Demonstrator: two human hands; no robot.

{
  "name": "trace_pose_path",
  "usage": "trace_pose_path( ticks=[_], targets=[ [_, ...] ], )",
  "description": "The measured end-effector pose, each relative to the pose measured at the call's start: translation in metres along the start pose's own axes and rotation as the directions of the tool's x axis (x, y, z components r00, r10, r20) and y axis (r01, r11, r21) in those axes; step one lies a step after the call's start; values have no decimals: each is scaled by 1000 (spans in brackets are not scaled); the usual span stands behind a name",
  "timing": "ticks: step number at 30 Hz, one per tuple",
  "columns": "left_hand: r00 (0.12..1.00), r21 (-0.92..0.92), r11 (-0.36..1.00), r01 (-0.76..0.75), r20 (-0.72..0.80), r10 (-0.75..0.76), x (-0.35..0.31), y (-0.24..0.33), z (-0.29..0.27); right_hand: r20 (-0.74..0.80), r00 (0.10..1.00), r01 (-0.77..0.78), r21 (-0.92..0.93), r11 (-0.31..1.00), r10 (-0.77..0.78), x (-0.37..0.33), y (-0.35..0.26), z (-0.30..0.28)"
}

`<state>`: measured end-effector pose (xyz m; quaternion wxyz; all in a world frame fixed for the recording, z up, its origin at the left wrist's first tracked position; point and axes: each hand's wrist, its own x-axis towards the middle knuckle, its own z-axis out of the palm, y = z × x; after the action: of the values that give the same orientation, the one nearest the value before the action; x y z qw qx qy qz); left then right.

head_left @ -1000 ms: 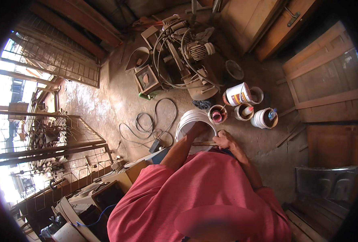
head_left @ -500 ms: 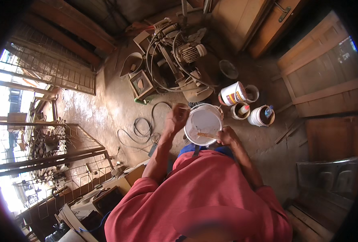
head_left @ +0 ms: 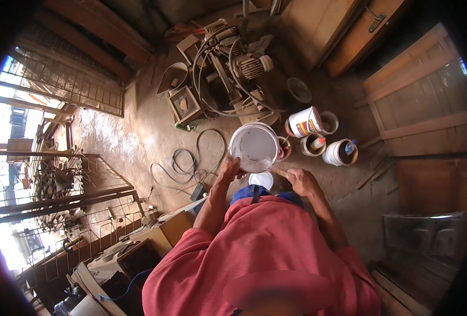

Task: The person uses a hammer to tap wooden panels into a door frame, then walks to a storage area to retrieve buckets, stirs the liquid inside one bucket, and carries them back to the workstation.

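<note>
A white bucket with a greyish inside hangs in front of my body, its mouth facing up toward me. My left hand grips the bucket at its lower left rim. A flat wooden stick is pinched in my right hand, and its far end reaches the bucket's lower right rim. Just below the bucket, near my blue-clad legs, shows a white round surface, partly hidden; whether it is a lid or another container I cannot tell. A reddish container stands partly behind the bucket on the right.
Beyond stands a dusty machine with a motor and hoses. To the right are a white labelled bucket and two pails holding bottles, one a white pail. A black cable lies coiled on the floor at left. Wooden doors lean at right.
The bucket has moved up and to the left, uncovering the white round surface below it. My left hand has come down to its lower left rim. The stick has drawn back toward the rim.
</note>
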<state>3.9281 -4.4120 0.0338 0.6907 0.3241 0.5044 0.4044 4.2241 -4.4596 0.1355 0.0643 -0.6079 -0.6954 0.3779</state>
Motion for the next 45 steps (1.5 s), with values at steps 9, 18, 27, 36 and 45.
trace_pose_path(
  ticks=[9, 18, 27, 36, 45],
  targets=[
    [930, 526, 833, 169, -366, 43, 15, 0, -8, 377, 922, -339, 684, 646, 85, -23, -7, -2],
    [932, 442, 857, 266, -345, -112, 10, -3, -4, -128, 991, -34, 1, 999, 34, -40, -14, 10],
    [963, 607, 753, 255, -232, -139, 27, -7, -10, -330, 911, -249, 41, 968, 249, -23, 9, 6],
    [970, 607, 758, 240, -133, -201, 11, 58, 19, -202, 971, -108, 120, 987, 131, 21, 17, 1],
    [966, 625, 738, 254, -134, -220, -19, 90, 37, -323, 940, 59, 477, 877, 112, 34, -12, 31]
  ],
)
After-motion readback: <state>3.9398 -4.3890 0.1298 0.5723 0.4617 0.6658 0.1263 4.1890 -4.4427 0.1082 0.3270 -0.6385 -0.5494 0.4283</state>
